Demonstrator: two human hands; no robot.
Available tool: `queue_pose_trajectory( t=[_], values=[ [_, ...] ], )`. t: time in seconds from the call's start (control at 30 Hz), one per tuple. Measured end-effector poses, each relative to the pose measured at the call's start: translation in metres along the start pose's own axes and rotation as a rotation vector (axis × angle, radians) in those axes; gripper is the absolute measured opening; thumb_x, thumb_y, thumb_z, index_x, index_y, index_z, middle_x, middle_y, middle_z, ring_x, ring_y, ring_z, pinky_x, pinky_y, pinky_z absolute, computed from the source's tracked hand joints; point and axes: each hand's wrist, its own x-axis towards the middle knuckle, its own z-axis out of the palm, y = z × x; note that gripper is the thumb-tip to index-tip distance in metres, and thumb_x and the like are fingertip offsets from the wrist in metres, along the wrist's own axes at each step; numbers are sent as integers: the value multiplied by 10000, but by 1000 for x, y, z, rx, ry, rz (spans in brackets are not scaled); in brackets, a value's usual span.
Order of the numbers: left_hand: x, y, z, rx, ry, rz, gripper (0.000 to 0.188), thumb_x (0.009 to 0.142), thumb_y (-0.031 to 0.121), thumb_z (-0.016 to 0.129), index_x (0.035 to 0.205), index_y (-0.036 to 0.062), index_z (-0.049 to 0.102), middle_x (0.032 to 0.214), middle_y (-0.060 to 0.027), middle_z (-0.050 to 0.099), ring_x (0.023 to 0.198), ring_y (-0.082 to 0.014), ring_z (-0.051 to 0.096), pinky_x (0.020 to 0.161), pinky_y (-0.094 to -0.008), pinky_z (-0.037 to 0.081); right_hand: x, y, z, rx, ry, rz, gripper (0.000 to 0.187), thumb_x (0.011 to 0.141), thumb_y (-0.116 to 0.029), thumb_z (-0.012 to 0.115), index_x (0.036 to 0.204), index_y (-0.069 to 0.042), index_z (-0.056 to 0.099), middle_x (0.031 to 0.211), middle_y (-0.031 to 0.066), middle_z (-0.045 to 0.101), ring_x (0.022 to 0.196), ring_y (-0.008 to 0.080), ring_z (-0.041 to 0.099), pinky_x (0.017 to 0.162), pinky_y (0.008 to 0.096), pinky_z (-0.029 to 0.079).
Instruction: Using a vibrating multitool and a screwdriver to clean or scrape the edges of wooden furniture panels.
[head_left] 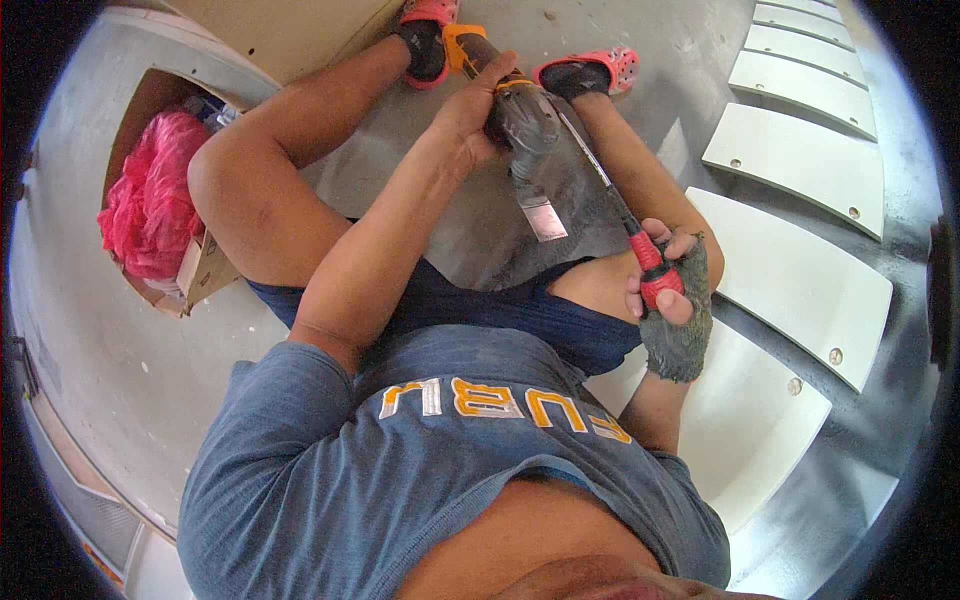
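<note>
Oscillating power tool (522,125), grey with orange trim, sits over my lap above the concrete floor (480,215), flat blade (542,217) pointing down toward me. My left hand (470,115) wraps its body, fingers closed around it. My right hand (668,290), in a fingerless grey glove, has fingers clamped on the red handle of a screwdriver (610,195); its shaft runs up to the tool's head, tip touching it. White curved panels (800,280) lie in a row on my right. Cardboard box (200,270) with pink cloth (150,195) on my left.
</note>
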Motion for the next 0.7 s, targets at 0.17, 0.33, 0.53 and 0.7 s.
queue_pose_trajectory(
  t=[0.17, 0.33, 0.53, 0.7],
  values=[
    [-1, 2, 2, -17, -25, -38, 415, 848, 491, 688, 926, 86, 643, 843, -87, 695, 768, -238, 680, 796, -437, 551, -1, 1, -4, 50, -90, -45, 562, 701, -227, 817, 1108, -106, 448, 1360, 169, 423, 784, 210, 627, 493, 264, 494],
    [4, 1, -4, -58, -90, -85, 400, 854, 479, 683, 923, 87, 641, 844, -89, 695, 763, -236, 677, 792, -425, 553, -1, 2, -6, 39, -120, -60, 548, 714, -229, 815, 1110, -106, 457, 1366, 169, 423, 769, 203, 627, 479, 259, 491],
    [-2, -2, 5, -26, -26, -41, 391, 855, 470, 683, 931, 90, 633, 853, -87, 692, 763, -232, 675, 785, -421, 554, -3, -3, -2, -35, 8, 0, 581, 699, -283, 830, 1098, -120, 440, 1328, 184, 423, 668, 176, 609, 490, 263, 477],
    [5, -3, -4, -60, -93, -84, 383, 846, 460, 700, 940, 97, 623, 845, -77, 685, 759, -233, 673, 782, -418, 555, 2, 3, -7, -47, 78, -22, 562, 702, -256, 817, 1108, -111, 457, 1297, 181, 447, 607, 175, 585, 492, 269, 464]
  ],
)
